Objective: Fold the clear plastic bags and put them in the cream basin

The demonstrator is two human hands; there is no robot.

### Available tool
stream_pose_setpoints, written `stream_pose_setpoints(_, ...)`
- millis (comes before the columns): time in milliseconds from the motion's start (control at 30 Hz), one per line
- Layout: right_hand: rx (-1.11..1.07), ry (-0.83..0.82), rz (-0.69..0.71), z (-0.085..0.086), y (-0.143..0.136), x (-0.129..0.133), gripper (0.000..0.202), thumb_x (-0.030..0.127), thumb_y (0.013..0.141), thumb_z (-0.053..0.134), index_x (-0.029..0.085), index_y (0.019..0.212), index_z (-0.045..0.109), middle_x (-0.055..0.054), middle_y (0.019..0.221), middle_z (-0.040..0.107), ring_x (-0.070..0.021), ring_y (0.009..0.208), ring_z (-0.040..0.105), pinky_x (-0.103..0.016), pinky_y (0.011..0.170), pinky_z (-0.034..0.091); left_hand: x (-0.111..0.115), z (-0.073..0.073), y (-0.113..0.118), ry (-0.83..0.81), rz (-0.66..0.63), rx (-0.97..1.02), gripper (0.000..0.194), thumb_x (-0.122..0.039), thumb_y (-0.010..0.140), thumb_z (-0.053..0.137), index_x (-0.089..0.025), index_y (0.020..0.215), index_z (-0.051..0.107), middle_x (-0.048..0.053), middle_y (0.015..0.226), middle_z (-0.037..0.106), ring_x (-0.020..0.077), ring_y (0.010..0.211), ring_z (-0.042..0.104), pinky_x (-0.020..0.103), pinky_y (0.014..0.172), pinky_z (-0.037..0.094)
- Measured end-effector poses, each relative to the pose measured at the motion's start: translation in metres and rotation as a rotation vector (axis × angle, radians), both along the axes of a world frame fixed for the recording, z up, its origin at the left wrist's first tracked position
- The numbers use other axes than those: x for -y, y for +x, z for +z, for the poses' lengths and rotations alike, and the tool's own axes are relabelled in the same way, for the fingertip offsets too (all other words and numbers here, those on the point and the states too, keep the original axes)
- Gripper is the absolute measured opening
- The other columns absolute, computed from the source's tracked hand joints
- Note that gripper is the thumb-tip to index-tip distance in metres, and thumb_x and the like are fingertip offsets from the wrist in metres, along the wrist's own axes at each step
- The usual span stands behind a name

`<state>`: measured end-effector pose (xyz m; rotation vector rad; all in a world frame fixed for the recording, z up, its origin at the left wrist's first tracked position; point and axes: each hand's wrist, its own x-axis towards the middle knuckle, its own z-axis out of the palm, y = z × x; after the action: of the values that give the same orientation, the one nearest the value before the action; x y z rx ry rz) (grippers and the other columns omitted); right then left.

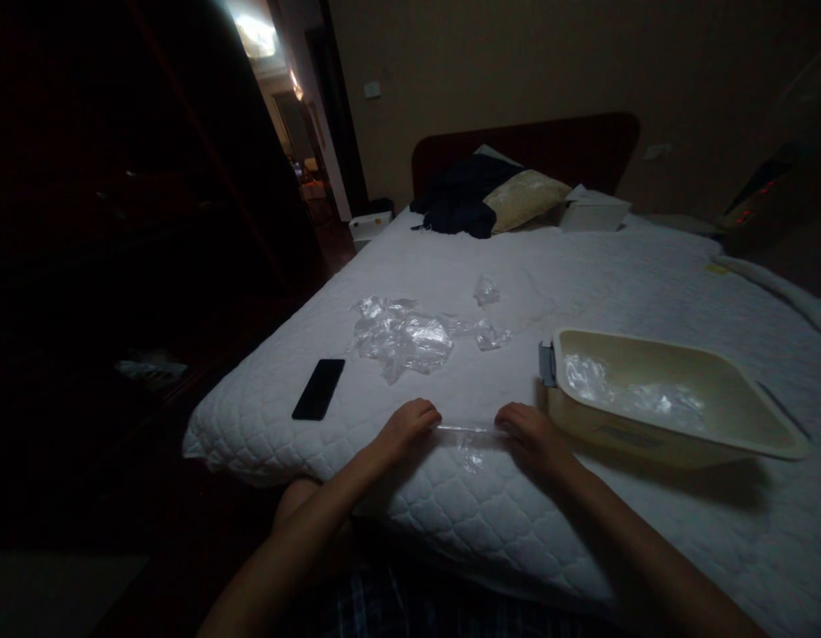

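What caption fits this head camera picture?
Left hand and right hand stretch a clear plastic bag on a white quilted bed.

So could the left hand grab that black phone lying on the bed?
Probably yes. The flat black phone lies on the white quilted bed just left of the left hand, with bare quilt between. But that hand is pinching a clear plastic strip.

left hand [406,425] and right hand [530,434] knuckles up, fingers curled, forearms converging
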<state>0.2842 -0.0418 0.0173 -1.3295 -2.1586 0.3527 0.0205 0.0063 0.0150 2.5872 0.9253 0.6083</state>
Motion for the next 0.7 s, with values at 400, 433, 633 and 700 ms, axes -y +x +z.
stream_pose_setpoints(400,0.242,0.173,0.234,-0.02,0.015,0.02,0.032,0.009,0.08,0.043,0.022,0.104,0.06,-0.01,0.107,0.062,-0.0218,0.1,0.054,-0.042,0.086,0.038,0.021,-0.003,-0.023,0.352,-0.272,-0.388,0.03,-0.015,0.087,0.038,-0.019,0.117,0.044,0.009,0.113,0.055,0.0202,0.111,0.045,0.038,0.093,0.036)
stream_pose_setpoints(433,0.223,0.145,0.221,-0.02,0.016,0.02,0.033,0.009,0.08,0.044,0.023,0.105,0.06,-0.009,0.108,0.062,-0.0217,0.1,0.055,-0.042,0.085,0.038,0.023,-0.004,-0.024,0.375,-0.282,-0.393,0.032,-0.013,0.086,0.038,-0.018,0.118,0.042,0.01,0.115,0.054,0.0205,0.113,0.045,0.038,0.094,0.035)
stream_pose_setpoints(633,-0.001,0.008,-0.04,-0.006,0.002,0.017,0.029,0.009,0.073,0.044,0.018,0.092,0.064,-0.01,0.097,0.063,-0.0214,0.092,0.055,-0.039,0.082,0.041,0.034,-0.015,-0.026,0.444,-0.248,-0.429,0.036,-0.01,0.085,0.041,-0.016,0.12,0.039,0.013,0.122,0.05,0.0219,0.119,0.041,0.039,0.097,0.033)
stream_pose_setpoints(700,-0.088,-0.013,-0.102,0.005,-0.016,0.016,0.028,0.01,0.071,0.043,0.016,0.09,0.063,-0.01,0.091,0.063,-0.0214,0.089,0.055,-0.038,0.081,0.042,0.036,-0.017,-0.025,0.444,-0.235,-0.425,0.036,-0.011,0.084,0.041,-0.017,0.12,0.039,0.012,0.123,0.049,0.0223,0.121,0.038,0.04,0.098,0.032)
